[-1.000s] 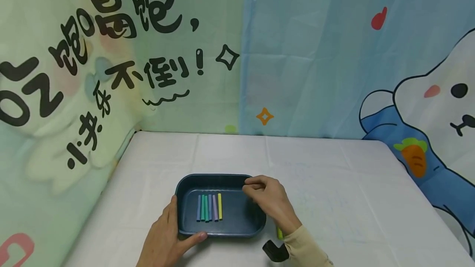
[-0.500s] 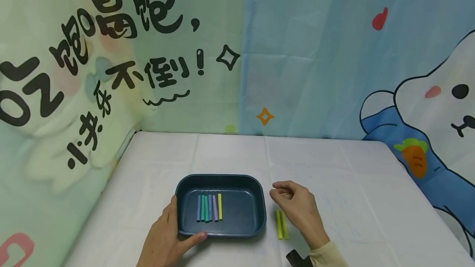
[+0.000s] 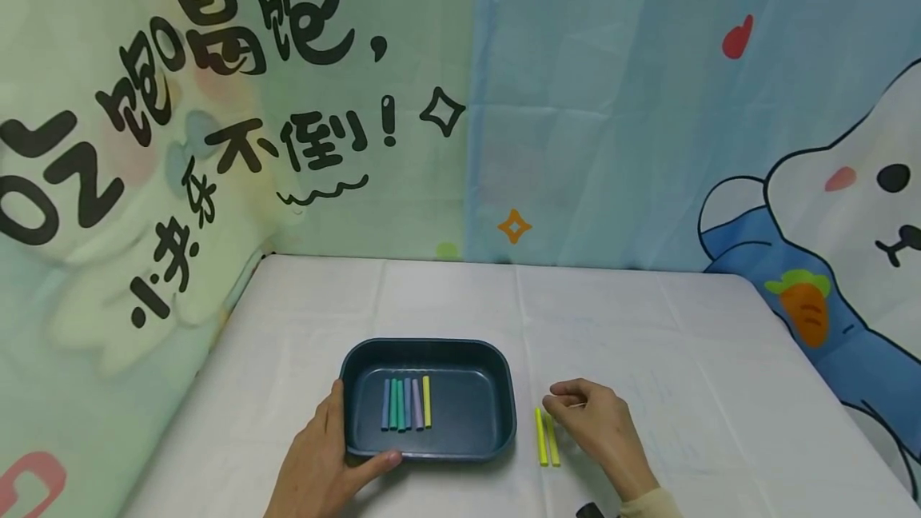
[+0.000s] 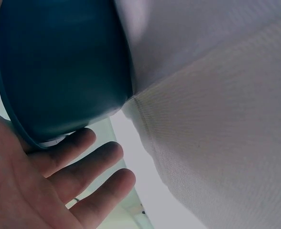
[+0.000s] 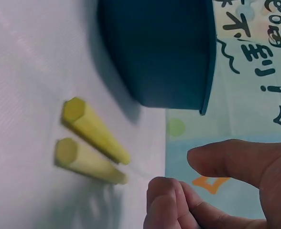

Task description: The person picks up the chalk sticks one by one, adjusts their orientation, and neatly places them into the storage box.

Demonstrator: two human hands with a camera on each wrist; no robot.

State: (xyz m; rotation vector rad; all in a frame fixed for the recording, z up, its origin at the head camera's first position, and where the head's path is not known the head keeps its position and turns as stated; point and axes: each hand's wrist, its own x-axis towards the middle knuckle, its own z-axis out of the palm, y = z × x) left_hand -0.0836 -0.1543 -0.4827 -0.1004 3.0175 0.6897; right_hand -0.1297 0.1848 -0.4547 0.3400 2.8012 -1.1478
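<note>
My left hand [image 3: 320,454] holds the near left corner of a dark blue tray [image 3: 475,438], thumb on the front rim and fingers along the left side. The tray's outer wall [image 4: 64,62] shows in the left wrist view. Inside lies a row of several thin sticks [image 3: 401,404], blue, green, purple and yellow. Right of the tray, two yellow six-sided sticks [image 3: 541,436] lie side by side on the cloth. My right hand [image 3: 597,426] hovers just beside them, its fingers loosely bent. Thumb and fingertips stand apart in the right wrist view, with nothing between them.
A white cloth [image 3: 719,390] covers the table. Printed curtains [image 3: 612,102] hang at the back and left side. The dark wrist camera [image 3: 590,510] shows at the bottom edge near the right sleeve [image 3: 651,504].
My right hand has moved from over the tray's right rim to the right and nearer, uncovering the two yellow sticks. My left hand and the tray have stayed put.
</note>
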